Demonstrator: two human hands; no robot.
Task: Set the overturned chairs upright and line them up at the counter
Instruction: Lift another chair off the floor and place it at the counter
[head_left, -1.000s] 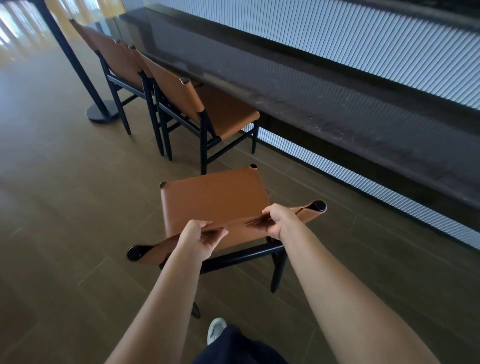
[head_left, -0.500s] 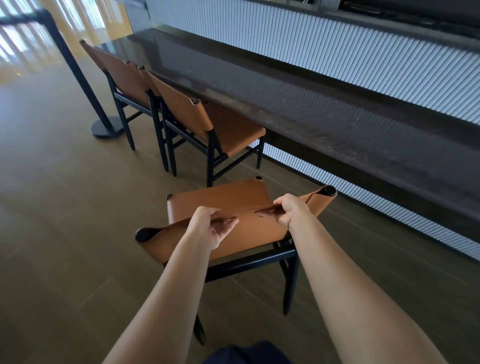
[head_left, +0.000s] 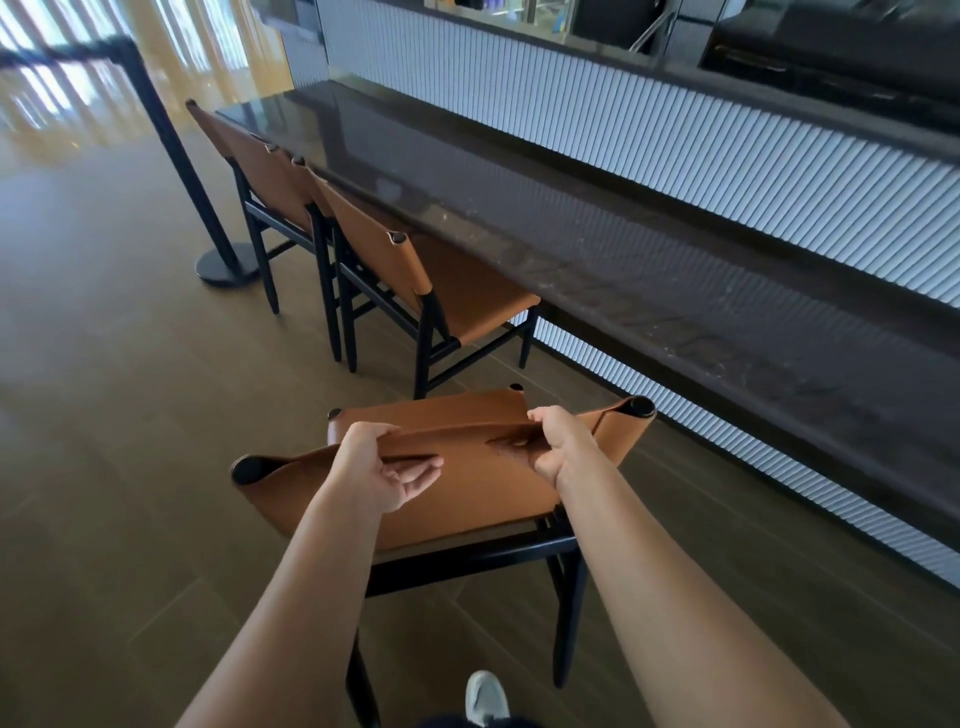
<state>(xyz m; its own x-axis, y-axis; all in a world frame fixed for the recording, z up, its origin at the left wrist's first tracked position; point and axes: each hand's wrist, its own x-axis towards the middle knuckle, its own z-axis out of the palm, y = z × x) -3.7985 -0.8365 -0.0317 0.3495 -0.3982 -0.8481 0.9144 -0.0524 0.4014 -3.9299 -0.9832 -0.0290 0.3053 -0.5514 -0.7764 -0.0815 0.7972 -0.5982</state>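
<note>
Both hands, left hand (head_left: 382, 470) and right hand (head_left: 553, 441), grip the upright chair's backrest (head_left: 467, 483); next, slide it to the counter (head_left: 623, 244), beside the seated pair.

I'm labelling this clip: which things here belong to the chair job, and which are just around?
Job: held leather chair, left hand and right hand gripping it, nearer lined-up chair, farther lined-up chair, counter.
Just there: barrier post, white shoe.
</note>
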